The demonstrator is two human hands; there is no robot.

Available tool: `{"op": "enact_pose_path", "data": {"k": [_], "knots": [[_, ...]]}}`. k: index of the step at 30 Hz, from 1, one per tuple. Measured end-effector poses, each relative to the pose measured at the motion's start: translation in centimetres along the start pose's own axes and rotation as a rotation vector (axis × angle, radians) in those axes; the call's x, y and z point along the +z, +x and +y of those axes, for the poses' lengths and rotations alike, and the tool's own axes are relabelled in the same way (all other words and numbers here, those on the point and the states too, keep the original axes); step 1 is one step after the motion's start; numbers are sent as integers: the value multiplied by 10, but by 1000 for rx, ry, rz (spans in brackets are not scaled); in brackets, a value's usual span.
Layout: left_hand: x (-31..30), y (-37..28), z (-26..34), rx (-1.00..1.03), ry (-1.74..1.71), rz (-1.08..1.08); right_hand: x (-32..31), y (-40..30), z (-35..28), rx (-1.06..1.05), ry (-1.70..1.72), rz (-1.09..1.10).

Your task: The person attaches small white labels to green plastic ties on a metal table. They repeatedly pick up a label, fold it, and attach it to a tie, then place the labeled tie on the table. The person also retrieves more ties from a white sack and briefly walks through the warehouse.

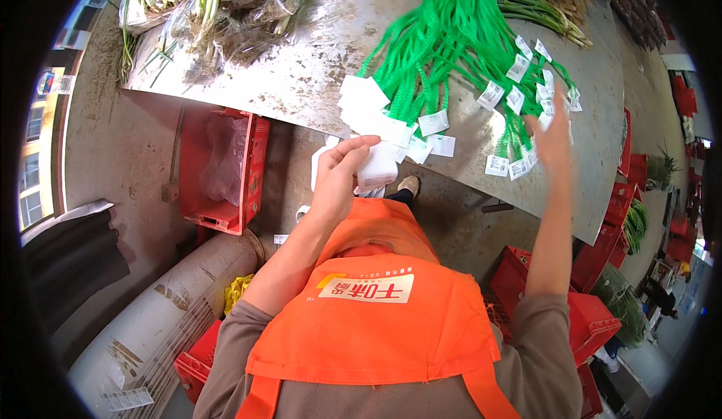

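Note:
Between the thumb and fingers of my left hand [341,174] is a bundle of white printed labels [377,165], held just off the table's front edge. My right hand [550,131], blurred, is over the tagged ends at the right with thumb and fingers apart; I see nothing held in it. A large bunch of green mesh net bags [451,30] lies across the metal table [316,75], ends towards me. White tags [433,121] are on many ends, overlapping in the middle, some washed out by glare. More printed tags [491,95] sit around my right hand.
Spring onions in clear plastic [225,19] lie at the table's far left, loose spring onions [541,13] at the far right. A red crate [217,171] holds clear plastic at left, beside a large white roll [169,289]. Red crates [589,317] stand at right.

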State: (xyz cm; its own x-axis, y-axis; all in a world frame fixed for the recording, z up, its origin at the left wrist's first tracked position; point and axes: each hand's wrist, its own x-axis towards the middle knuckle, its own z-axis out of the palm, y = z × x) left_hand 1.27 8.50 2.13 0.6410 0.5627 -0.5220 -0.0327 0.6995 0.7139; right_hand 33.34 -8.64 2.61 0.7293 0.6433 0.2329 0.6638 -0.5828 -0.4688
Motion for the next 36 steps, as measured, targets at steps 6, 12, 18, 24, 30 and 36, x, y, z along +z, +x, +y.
{"op": "enact_pose_path", "data": {"k": [6, 12, 18, 24, 30, 36], "knots": [[-7, 11, -2, -52, -3, -9, 49, -109, -165, 138, 849, -557], [-12, 17, -17, -56, 67, 41, 61, -127, -171, 35, 734, -340], [0, 14, -23, -69, 113, 230, 47, -118, -161, 63, 731, -497], [-12, 12, -34, -36, 173, 281, 50, -30, -87, 199, 566, -661], [21, -7, -39, 232, 107, 335, 122, -20, -54, 84, 322, -615], [-2, -16, -26, 146, 319, 91, 55, 1, -45, 125, 449, -503]]}}
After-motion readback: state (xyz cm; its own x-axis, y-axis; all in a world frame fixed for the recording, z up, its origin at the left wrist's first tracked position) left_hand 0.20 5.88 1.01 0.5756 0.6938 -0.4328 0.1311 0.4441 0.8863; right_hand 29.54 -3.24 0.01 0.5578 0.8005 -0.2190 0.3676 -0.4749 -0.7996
